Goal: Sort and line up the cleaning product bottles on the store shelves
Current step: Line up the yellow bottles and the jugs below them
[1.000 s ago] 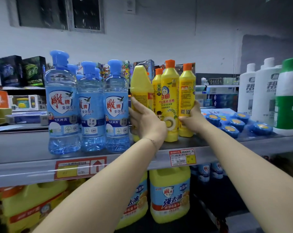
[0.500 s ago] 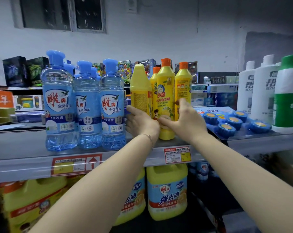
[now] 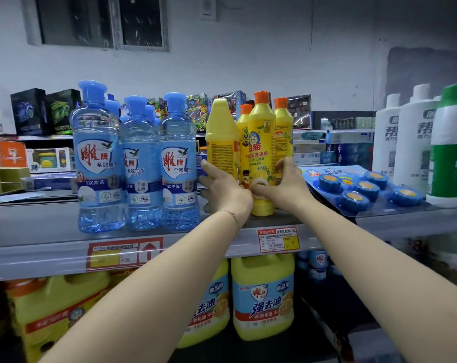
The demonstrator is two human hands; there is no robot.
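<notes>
Both hands at the base of the front yellow plastic dish-soap bottle w/ orange cap (image 3: 260, 153). It stands upright, long axis vertical, directly ahead betw. them. Right hand (image 3: 282, 186) nearer, fingers pinching its lower body; left hand (image 3: 226, 191) loose, fingers spread vs. the plain yellow bottle (image 3: 222, 142) beside it.

Bare forearms, sleeveless; thin chain bracelet (image 3: 234, 217) on left wrist.
</notes>
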